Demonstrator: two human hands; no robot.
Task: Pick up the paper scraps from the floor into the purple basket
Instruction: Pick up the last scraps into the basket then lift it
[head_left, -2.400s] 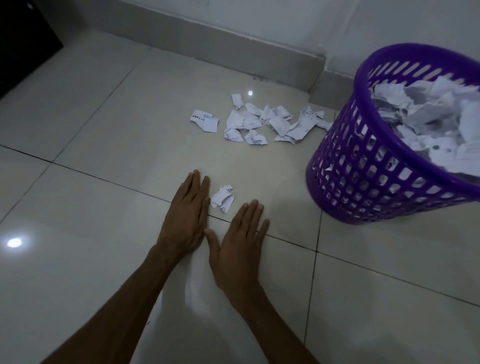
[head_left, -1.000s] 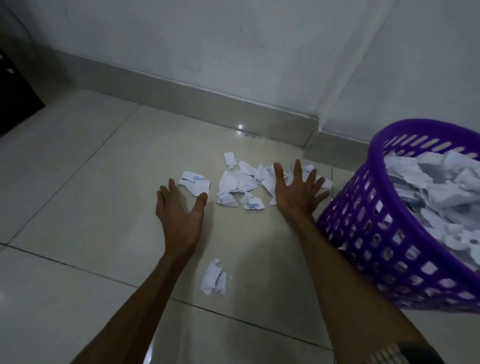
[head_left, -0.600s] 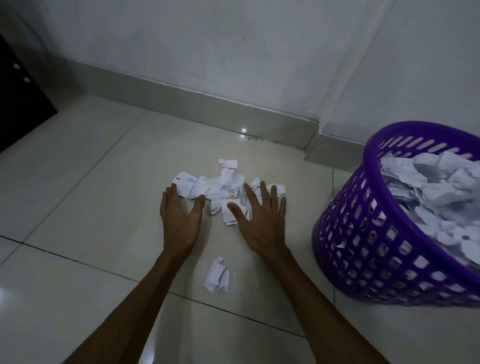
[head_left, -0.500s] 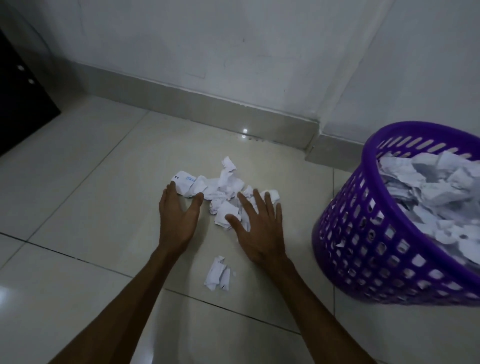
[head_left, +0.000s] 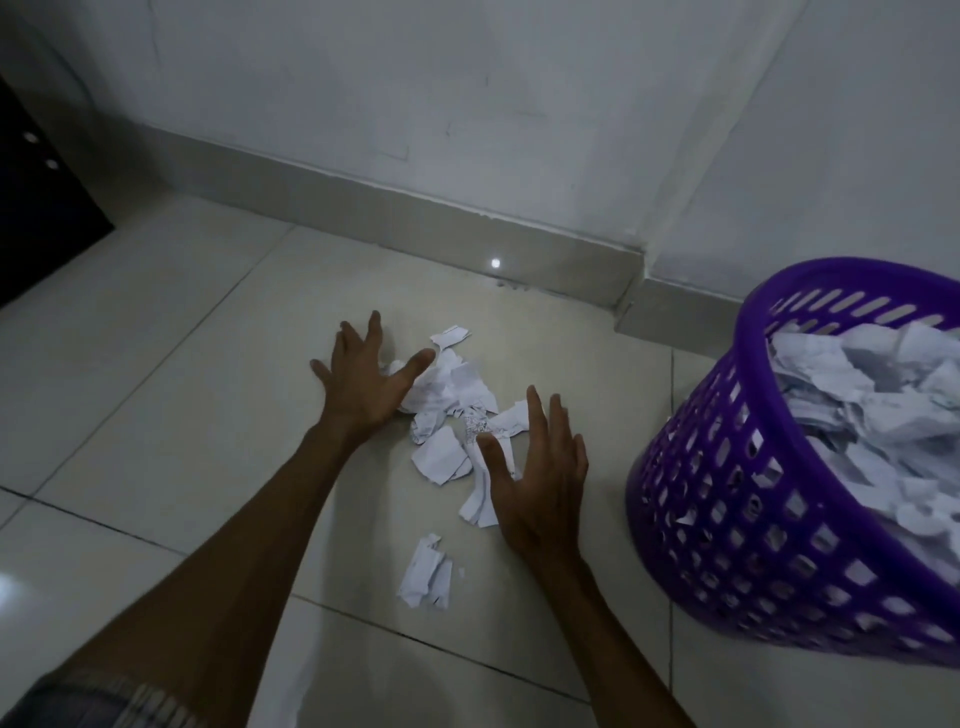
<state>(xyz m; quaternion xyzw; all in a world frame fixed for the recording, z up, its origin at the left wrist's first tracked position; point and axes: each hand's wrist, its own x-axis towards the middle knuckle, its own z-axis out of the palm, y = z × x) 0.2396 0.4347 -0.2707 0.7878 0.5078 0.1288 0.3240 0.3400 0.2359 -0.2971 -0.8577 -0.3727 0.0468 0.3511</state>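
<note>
— Underfoot? 
— Glossy pale square floor tiles (head_left: 156, 374) with thin dark grout lines, one small bright glint of light near the wall and another at the far left edge. 
— Around that? 
— White plaster wall (head_left: 363, 93), faintly scuffed, meeting a second wall at a corner on the right; a low grey tiled skirting (head_left: 395, 208) along the base. At the left edge, part of something black (head_left: 36, 197) bearing two pale dots; cannot tell what.
— And the paper? 
— Loose heap of torn, crumpled white paper scraps (head_left: 452, 400) on the tile, between the two hands. Nearer the camera, a small separate cluster of white scraps (head_left: 427, 571), apart from the heap and just beyond a grout line.
— Left hand (head_left: 363, 387)? 
— Spread wide, fingers splayed and straight, at the far left side of the heap, thumb lying over crumpled paper. Gripping nothing.
— Right hand (head_left: 540, 478)? 
— Also wide, fingers straight and close together, at the near right side of the heap, thumb over a long strip. Holding nothing. 
— Basket? 
— Round purple plastic basket with slotted, perforated sides (head_left: 727, 519), standing on the floor at the right, near the right hand but not touching. Already heaped with crumpled white paper (head_left: 872, 405) almost to the rim.
— Anything else? 
— Bare forearms, and a scrap of grey striped cloth (head_left: 104, 701) at the bottom left corner.
</note>
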